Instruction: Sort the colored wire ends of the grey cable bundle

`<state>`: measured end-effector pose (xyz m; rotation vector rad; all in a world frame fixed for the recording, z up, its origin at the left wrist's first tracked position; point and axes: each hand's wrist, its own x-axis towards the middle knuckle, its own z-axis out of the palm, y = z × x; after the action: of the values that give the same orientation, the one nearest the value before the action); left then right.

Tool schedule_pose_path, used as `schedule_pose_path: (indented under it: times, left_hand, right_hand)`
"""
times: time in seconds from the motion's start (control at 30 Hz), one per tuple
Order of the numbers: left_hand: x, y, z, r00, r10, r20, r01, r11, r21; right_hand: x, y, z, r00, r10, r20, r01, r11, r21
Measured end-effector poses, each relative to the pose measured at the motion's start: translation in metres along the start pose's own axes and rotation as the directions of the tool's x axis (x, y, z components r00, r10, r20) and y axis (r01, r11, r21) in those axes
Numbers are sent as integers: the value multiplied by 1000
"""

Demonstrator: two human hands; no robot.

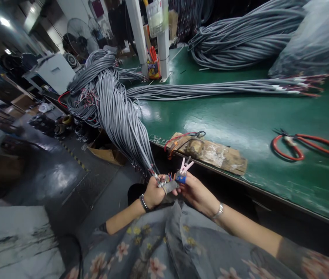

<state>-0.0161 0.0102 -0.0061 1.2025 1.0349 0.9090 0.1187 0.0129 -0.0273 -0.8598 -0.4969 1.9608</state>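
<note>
My left hand (153, 194) is closed around the stripped ends of grey cables (129, 128), which hang down to it from the bench. A grey wrap (169, 186) covers its thumb. Thin coloured wires (170, 177) stick up between the two hands. My right hand (196, 192) is close beside them, fingers pinched together; what lies between the fingertips is hidden. Blue tape (181, 179) is wound on one of its fingers, and a small pink V-shaped piece, like a clip (185, 166), stands up there.
On the green bench (240, 116) lie a worn wooden board (219, 157), red-handled pliers (288, 145), a row of cables (199, 90) and a large cable coil (248, 35). A plastic bag (316, 42) rests at the far right. A white post (164, 54) rises behind. An open carton (106, 153) sits below.
</note>
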Motion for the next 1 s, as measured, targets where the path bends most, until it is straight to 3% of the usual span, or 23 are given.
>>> schedule_pose_path:
  times: [0.1,0.23,0.5,0.77,1.0]
  left_hand:
    - [2,-1,-1,998,-5,63,8,999,-44]
    - [1,-2,-6,997,-37,72,40,998,-40]
    - [-1,4,-3,999,-43,4,43,999,7]
    - [-6,1,2,990,44,-132,-47,999,-20]
    - [1,-6,8,981,80,-175,-88,995,-36]
  right_hand:
    - [1,-1,-3,993,93,79,-101,989,110]
    - [3,-2,-12,979,155,134,-166,983,73]
    - [-1,1,-3,1000,-3,-28,2,999,-40]
    - [2,-11,-14,1000,20,-5,-20,998,53]
    - [12,-27,-10,987,-155,42,158,984,-80]
